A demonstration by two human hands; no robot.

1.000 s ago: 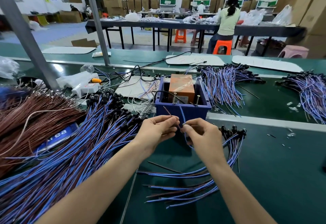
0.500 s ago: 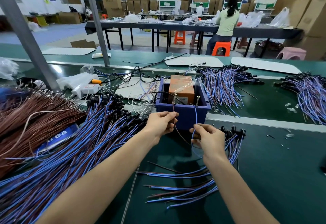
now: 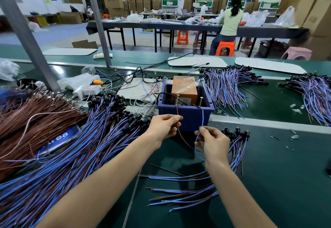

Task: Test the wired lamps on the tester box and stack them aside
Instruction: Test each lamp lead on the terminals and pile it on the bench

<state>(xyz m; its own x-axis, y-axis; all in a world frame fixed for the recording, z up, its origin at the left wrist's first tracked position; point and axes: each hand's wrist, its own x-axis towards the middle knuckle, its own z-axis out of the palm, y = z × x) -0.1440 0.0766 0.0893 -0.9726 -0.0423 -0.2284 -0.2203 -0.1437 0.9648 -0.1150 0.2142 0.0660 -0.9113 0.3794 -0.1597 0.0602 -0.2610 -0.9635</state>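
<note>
A blue tester box (image 3: 189, 118) with an orange block (image 3: 184, 87) inside stands on the green bench, two metal pins rising at its front rim. My left hand (image 3: 163, 126) pinches a brown wire (image 3: 177, 114) whose tip reaches the left pin (image 3: 177, 99). My right hand (image 3: 212, 142) pinches a blue wire (image 3: 202, 118) whose tip reaches the right pin (image 3: 200, 102). Both wires belong to one lamp; the lamp itself is hidden behind my right hand. A small stack of wired lamps (image 3: 234, 145) lies just right of my right hand.
A big heap of blue-wired lamps (image 3: 75, 152) and brown wires (image 3: 32, 120) fills the left. More lamp bundles (image 3: 227, 86) lie behind the box and at the far right (image 3: 315, 95). A white power strip (image 3: 86, 89) sits at back left. A metal post (image 3: 26, 34) rises at left.
Both hands drew apart and lifted from in front of the box; the brown and blue wire ends now reach up to the two pins on its rim.
</note>
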